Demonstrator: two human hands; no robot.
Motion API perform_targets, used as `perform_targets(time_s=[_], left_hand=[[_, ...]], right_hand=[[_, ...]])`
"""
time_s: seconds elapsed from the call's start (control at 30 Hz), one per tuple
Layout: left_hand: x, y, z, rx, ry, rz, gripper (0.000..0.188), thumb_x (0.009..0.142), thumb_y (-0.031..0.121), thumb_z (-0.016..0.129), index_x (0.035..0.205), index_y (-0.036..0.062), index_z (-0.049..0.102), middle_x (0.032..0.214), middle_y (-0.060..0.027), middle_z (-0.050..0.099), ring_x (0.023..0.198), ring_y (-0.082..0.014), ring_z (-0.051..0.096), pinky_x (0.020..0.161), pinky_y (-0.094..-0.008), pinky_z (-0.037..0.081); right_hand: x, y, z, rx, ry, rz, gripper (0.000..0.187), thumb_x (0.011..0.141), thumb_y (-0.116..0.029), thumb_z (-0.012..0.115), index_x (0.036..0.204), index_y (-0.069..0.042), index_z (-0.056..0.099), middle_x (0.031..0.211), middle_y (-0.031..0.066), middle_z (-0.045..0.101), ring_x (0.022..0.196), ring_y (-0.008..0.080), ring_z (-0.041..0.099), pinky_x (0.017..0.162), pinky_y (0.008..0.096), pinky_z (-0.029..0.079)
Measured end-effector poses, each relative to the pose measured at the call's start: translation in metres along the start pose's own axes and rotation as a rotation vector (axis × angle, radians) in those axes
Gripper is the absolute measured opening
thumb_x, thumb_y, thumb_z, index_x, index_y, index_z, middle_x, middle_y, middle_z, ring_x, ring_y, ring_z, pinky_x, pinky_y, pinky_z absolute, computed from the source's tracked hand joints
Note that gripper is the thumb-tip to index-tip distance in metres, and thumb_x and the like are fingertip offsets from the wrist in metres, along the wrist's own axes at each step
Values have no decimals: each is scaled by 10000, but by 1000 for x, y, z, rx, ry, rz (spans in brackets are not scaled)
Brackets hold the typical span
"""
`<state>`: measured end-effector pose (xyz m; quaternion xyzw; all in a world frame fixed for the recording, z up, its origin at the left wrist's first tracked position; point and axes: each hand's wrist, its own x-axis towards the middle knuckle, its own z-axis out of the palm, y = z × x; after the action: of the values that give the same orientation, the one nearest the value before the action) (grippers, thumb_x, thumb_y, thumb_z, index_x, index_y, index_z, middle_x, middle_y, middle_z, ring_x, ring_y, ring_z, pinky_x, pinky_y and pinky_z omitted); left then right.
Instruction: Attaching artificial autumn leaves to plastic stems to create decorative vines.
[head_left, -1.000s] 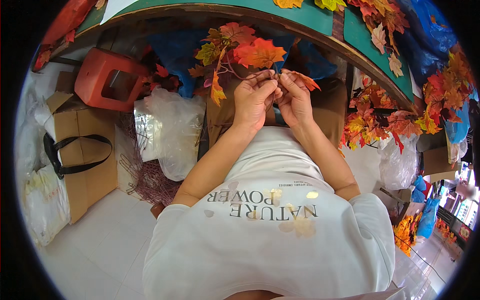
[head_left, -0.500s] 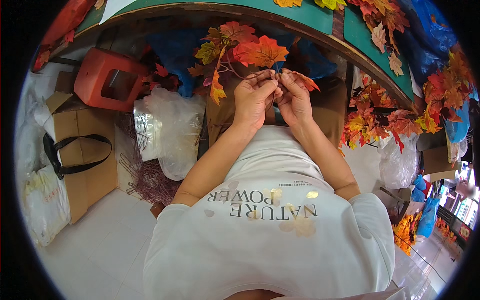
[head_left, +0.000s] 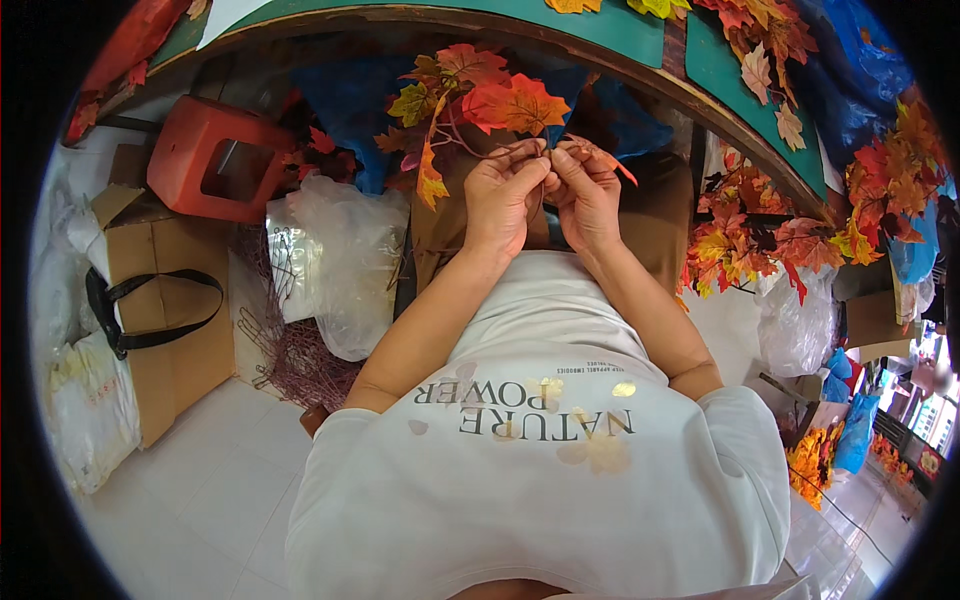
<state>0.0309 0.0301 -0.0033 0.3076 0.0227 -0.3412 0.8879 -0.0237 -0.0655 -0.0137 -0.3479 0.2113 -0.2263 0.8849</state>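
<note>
Both my hands meet over my lap, just below the table's front edge. My left hand [head_left: 502, 198] is closed, thumb and fingers pinching the thin stem of an artificial maple leaf branch [head_left: 527, 103]. Its red, orange and yellow-green leaves spread above and left of the fingers. Close against it, my right hand [head_left: 588, 195] pinches as well, thumb to forefinger; a reddish-orange leaf [head_left: 606, 160] sticks out past its knuckles. The stem's end between the fingertips is hidden.
The green-topped table [head_left: 560, 32] curves across the far side. On the left stand a red plastic stool [head_left: 215, 160], a cardboard box [head_left: 175, 330], clear plastic bags [head_left: 350, 260] and a heap of dark red wire stems [head_left: 305, 360]. More maple garlands [head_left: 750, 230] hang at right.
My right hand has turned slightly, and the leaf by its knuckles now shows edge-on. The left hand and the branch have barely shifted.
</note>
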Motion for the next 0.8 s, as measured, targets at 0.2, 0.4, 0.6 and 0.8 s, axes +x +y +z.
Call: perform_targets(time_s=[0.2, 0.4, 0.6, 0.8], left_hand=[[9, -10, -8, 21, -18, 35, 220, 828, -43, 581, 1040, -70, 531, 939, -130, 588, 758, -174, 603, 706, -285, 521], [17, 15, -18, 49, 80, 204, 186, 854, 20, 591, 1035, -5, 552, 905, -72, 613, 769, -142, 619, 716, -242, 528], [16, 17, -22, 108, 142, 254, 170, 857, 39, 601, 1022, 14, 568, 916, -51, 609, 801, -125, 603, 769, -244, 509], [15, 3, -19, 400, 125, 368, 182, 796, 7, 653, 976, -16, 635, 921, -31, 615, 825, -89, 565, 740, -208, 456]], right_hand=[[6, 0, -10, -478, 20, -277, 163, 811, -3, 628, 971, -20, 598, 928, 51, 616, 853, 130, 586, 760, 247, 474], [-5, 21, 6, -763, -187, -205, 316, 950, -176, 451, 1193, 23, 484, 1081, 96, 571, 1034, 156, 514, 918, 290, 403], [-18, 8, 24, -1201, -362, -331, 255, 871, -156, 552, 1052, 20, 576, 819, 210, 625, 728, 333, 626, 628, 382, 497], [-8, -8, 20, -1756, -277, -576, 160, 774, -144, 601, 905, -55, 618, 718, 152, 616, 619, 322, 615, 542, 412, 494]])
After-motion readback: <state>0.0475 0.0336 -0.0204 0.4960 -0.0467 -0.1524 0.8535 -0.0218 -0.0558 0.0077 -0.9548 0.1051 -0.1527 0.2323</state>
